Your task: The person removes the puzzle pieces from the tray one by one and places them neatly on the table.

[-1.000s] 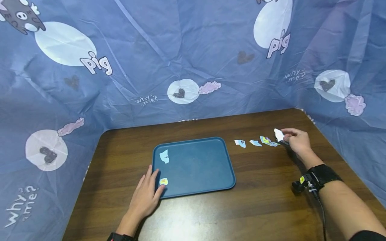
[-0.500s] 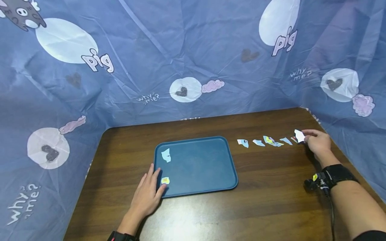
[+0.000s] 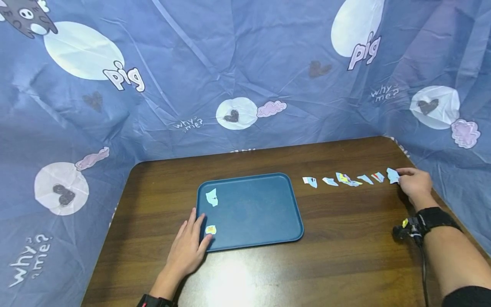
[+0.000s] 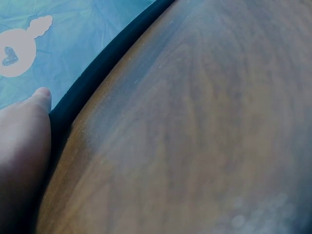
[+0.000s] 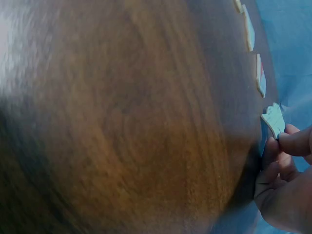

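My right hand [image 3: 416, 186] pinches a light-blue, irregular puzzle piece [image 3: 393, 175] by its right edge, at the far right of the table. In the right wrist view the thumb and fingers hold the same flat piece, which has a visible thickness. A row of several printed pieces stretches to its left, with a red-marked piece [image 3: 377, 177] nearest and a larger yellow and purple piece [image 3: 347, 179] mid-row. My left hand [image 3: 185, 248] rests at the left rim of the blue tray [image 3: 253, 213], fingers extended. Inside the tray lie a pale-blue piece [image 3: 212, 197] and a small yellow-centred piece [image 3: 210, 230].
The brown wooden table [image 3: 326, 264] backs onto a blue printed cloth [image 3: 184, 64] at the rear and sides. A cable [image 3: 423, 273] runs from the right wrist camera [image 3: 408, 230] down along the forearm.
My right hand has moved right along the row with the piece, whose white side showed earlier and whose light-blue side shows now. More of the row is uncovered. The left hand stays on the tray.
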Demonstrator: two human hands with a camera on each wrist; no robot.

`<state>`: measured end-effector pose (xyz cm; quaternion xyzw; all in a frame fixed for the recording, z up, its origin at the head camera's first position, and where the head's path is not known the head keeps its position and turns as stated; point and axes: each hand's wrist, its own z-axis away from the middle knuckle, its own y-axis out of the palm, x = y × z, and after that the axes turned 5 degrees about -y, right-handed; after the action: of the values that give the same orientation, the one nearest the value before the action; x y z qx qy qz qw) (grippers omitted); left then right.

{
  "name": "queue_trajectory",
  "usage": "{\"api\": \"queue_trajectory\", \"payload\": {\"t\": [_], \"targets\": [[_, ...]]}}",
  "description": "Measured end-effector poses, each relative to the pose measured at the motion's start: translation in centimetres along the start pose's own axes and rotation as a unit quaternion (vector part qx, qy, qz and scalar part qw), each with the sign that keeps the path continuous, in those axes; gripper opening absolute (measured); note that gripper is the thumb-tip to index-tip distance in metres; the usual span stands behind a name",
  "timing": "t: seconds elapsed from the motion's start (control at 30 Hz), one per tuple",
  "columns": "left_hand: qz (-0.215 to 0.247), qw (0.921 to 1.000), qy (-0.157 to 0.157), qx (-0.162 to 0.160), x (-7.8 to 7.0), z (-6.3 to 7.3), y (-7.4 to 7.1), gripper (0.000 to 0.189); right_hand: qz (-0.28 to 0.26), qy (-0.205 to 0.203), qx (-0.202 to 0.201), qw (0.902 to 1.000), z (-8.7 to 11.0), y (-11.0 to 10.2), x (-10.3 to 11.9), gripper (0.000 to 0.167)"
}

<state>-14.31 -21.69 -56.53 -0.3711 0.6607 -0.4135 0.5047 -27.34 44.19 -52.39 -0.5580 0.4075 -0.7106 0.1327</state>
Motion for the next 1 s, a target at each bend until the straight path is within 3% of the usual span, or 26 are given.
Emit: {"api": "queue_trajectory", "payload": {"t": [0.23,0.53,0.87,1.0], "targets": [[0.003,1.0,-0.003,0.004,0.0,0.0,0.1,0.064,0.08,-0.056,-0.013,0.9951,-0.3,0.3,-0.7,0.042],[0.001,0.9996,-0.015,0.022,0.0,0.0,-0.2,0.065,0.097,-0.077,-0.046,0.9913,0.0,1.2,-0.4,0.036],[-0.003,0.9995,-0.02,0.024,0.0,0.1,-0.3,0.064,0.094,-0.069,-0.06,0.9914,0.2,1.8,0.1,0.036],[-0.003,0.9996,-0.017,0.024,-0.1,-0.1,-0.2,0.064,0.081,-0.038,-0.054,0.9946,0.4,1.5,0.0,0.036]]}}
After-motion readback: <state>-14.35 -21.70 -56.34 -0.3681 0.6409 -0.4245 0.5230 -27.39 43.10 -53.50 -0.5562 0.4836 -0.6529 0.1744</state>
